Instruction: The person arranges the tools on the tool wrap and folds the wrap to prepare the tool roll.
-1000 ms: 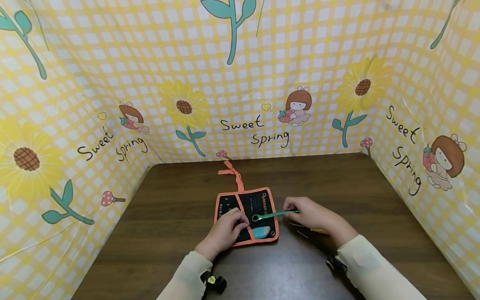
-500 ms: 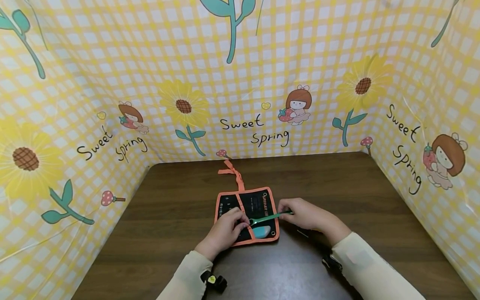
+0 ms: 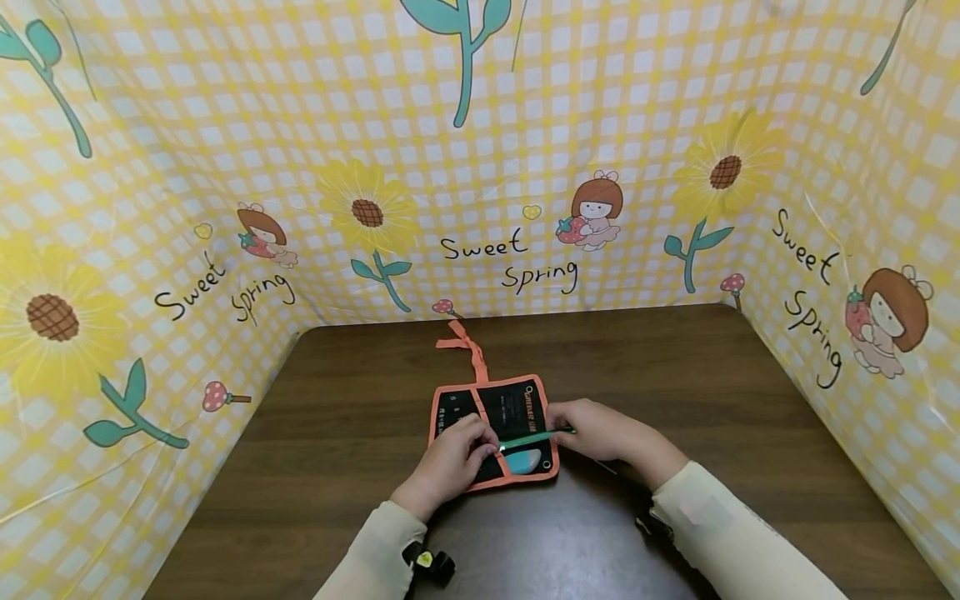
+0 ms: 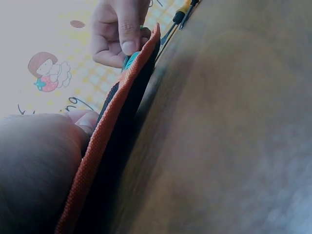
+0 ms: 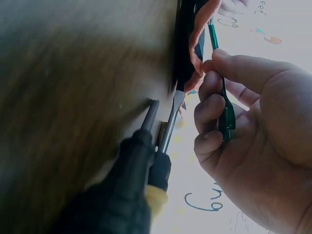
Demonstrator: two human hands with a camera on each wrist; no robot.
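Note:
A black tool pouch with orange trim lies unrolled on the table. My left hand is over its left half, thumb and fingertips pinching the orange pocket edge. With curled fingers, my right hand grips a green wrench by one end, at the pouch's right edge. The wrench's far end is at the orange band beside my left fingertips; whether it is inside the pocket cannot be told. In the right wrist view, the green wrench lies along the curled fingers. A light-blue rounded piece shows in the pouch.
Two screwdrivers with dark and yellow handles lie beside the pouch, mostly hidden under my right hand in the head view. An orange tie strap stretches from the pouch's far edge. A checked cloth walls the brown table.
My right hand has moved left with the wrench, bringing its ring end to the orange band, where that end is now hidden. My left hand has stayed in place.

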